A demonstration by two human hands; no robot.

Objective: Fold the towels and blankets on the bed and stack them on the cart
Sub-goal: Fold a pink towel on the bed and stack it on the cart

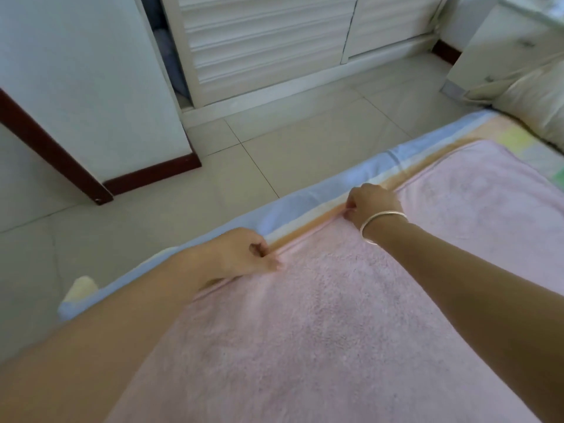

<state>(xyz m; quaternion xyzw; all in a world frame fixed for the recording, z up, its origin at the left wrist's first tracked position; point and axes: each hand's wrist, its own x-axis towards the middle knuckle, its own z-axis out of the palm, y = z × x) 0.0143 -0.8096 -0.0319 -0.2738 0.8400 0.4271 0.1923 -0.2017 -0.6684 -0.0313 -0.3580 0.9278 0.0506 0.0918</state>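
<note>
A large pink fleece blanket [351, 315] lies spread flat over the bed [305, 209], reaching almost to the bed's far edge. My left hand [244, 254] pinches the blanket's far edge near the left. My right hand [372, 206], with a silver bangle on the wrist, pinches the same edge further right. Both arms stretch forward across the blanket. No cart is in view.
The bed sheet has blue and orange stripes along its far side. Beyond it is a tiled floor [274, 148], a white louvred wardrobe [262, 47] and a white door [91, 87]. A pillow [537, 102] and a white nightstand [503, 41] sit at the right.
</note>
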